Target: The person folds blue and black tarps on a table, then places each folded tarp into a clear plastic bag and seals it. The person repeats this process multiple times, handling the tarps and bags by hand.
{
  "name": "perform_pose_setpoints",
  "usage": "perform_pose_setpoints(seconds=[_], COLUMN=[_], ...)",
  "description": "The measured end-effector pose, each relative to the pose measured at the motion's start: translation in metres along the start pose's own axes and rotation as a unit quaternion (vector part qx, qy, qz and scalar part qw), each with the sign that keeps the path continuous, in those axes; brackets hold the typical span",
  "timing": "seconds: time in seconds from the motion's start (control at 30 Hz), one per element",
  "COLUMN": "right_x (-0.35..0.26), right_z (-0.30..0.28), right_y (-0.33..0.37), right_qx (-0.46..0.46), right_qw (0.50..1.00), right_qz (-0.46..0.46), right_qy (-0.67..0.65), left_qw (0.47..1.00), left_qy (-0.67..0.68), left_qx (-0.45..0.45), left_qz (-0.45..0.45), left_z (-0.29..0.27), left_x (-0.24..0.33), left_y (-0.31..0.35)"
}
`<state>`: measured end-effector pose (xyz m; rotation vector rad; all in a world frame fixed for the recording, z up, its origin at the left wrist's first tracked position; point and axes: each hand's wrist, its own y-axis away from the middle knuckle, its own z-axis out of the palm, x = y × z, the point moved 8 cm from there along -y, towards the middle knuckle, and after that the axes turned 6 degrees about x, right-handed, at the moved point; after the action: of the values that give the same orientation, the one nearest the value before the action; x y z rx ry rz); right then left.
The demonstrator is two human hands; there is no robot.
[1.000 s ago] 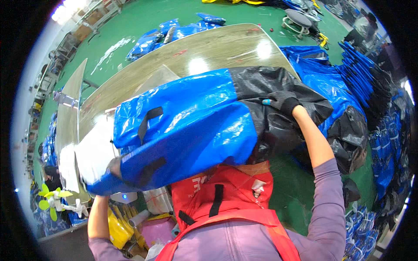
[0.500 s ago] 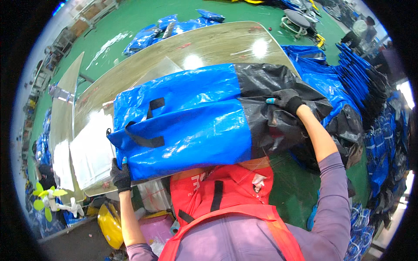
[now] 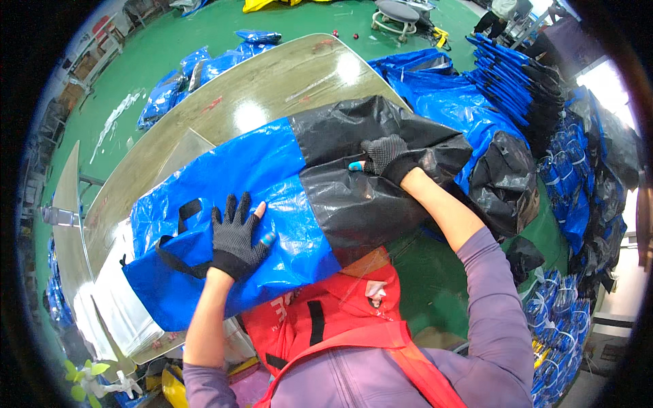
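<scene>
A large blue and black woven plastic bag point(image 3: 272, 207) with black strap handles lies flat across the work table point(image 3: 286, 75), its black end to the right. My left hand point(image 3: 238, 234), in a black dotted glove with bare thumb and finger ends, rests palm down on the blue part beside a strap, fingers spread. My right hand point(image 3: 386, 156), gloved alike, is on the black part with its fingers curled in at a crease and its thumb pointing left. The material under the right fingers is hidden.
Folded blue bags point(image 3: 503, 81) are stacked at the far right, beside a crumpled blue and black bag point(image 3: 503, 177). Tied blue bundles point(image 3: 561, 333) stand at the lower right. Wrapped blue packs point(image 3: 163, 98) lie behind the table. A grey stool point(image 3: 396, 13) stands farther back.
My left hand has let go of the bag's near left corner and moved right onto its blue face, fingers spreading. My view has turned right; the right hand stays on the black part.
</scene>
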<state>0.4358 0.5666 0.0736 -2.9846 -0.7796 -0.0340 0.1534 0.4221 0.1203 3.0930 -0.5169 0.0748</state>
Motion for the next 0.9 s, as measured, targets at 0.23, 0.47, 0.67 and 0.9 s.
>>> perform_pose_setpoints(seconds=[0.23,0.47,0.67,0.9], right_x=[-0.036,-0.11,-0.059,-0.058], right_z=[-0.098,-0.124,-0.137,-0.037], right_y=[0.014,0.143,0.068,-0.078], right_qx=[0.132,0.219,0.014,-0.215], right_qw=[0.988,0.958,0.982,0.962], right_qz=[-0.066,-0.173,-0.147,-0.1], right_qy=[-0.039,-0.065,-0.119,-0.138], left_qw=[0.96,0.96,0.926,0.877], left_qy=[0.094,0.07,0.188,0.432], left_qx=[0.139,0.093,-0.049,-0.084], left_qz=[0.223,0.253,0.323,0.19], left_z=[-0.004,0.029,0.035,0.056], left_x=[0.067,0.077,0.097,0.094], left_y=[-0.089,-0.086,-0.057,-0.022])
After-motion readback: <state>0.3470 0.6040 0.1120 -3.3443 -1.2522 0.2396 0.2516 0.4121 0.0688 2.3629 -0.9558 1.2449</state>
